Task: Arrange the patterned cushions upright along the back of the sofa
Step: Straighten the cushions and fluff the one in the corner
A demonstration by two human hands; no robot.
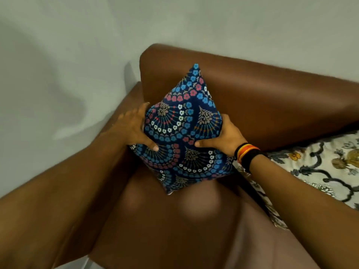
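Note:
A dark blue cushion with blue, pink and white flower fans stands on one corner at the left end of the brown leather sofa, leaning toward the backrest. My left hand grips its left edge, thumb on the front. My right hand, with black and orange bands at the wrist, grips its right edge. A second cushion, cream with grey scrolls and yellow flowers, lies on the seat to the right, partly behind my right forearm.
The sofa's left armrest sits just behind my left hand. A pale grey-green wall runs behind and to the left of the sofa. Bare brown seat lies below the blue cushion.

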